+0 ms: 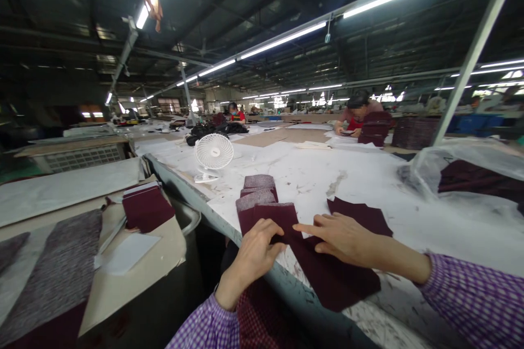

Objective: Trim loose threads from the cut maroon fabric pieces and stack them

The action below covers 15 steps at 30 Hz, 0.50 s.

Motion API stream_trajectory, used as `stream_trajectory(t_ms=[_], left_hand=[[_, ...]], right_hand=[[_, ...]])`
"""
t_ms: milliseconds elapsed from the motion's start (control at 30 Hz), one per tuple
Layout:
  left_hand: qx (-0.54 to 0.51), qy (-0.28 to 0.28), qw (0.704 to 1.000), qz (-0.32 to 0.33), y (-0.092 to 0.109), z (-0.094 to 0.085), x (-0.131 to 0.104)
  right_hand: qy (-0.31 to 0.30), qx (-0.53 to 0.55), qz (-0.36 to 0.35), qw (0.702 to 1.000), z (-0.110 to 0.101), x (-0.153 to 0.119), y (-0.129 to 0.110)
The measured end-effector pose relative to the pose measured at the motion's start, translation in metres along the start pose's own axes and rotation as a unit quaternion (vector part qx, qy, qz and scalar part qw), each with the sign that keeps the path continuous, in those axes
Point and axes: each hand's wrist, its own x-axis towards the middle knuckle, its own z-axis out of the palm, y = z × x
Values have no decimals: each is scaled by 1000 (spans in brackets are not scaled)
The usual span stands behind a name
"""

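Observation:
A maroon cloth piece (pixel 327 278) lies across the front edge of the white-covered table, overlapping other maroon pieces. My left hand (pixel 260 248) rests on the maroon cloth near the edge, its fingers curved and apart from the thumb. To its right, my right hand (pixel 339 237) lies over the cloth with the index finger stretched out and pointing left. Beyond my left hand sit folded maroon pieces with greyish speckled faces (pixel 257 190). Another dark maroon piece (pixel 362 215) is partly behind my right hand.
A small white fan (pixel 213 151) stands at the table's left edge. On the left, a lower surface (pixel 172 245) holds a maroon stack (pixel 147 207) and speckled cloth (pixel 61 261). Clear plastic (pixel 483 169) covers cloth at right. A person (pixel 356 114) works across the table.

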Motion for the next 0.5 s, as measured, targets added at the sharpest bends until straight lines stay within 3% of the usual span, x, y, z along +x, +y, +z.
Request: stream_trajectory(t_ms=[100,267,400,500], left_hand=[[56,-14,998,13,4,4,5],[176,-29,984,15,13,9,9],[199,-31,979,15,21,8,7],[201,-29,979,20,26,9,6]], right_hand=[[-33,144,63,987,-1,-2,7],[-28,278,35,960,-17,3,21],[12,351,81,933,-24,-12,73],[24,253,183,950,-7,-31,123]])
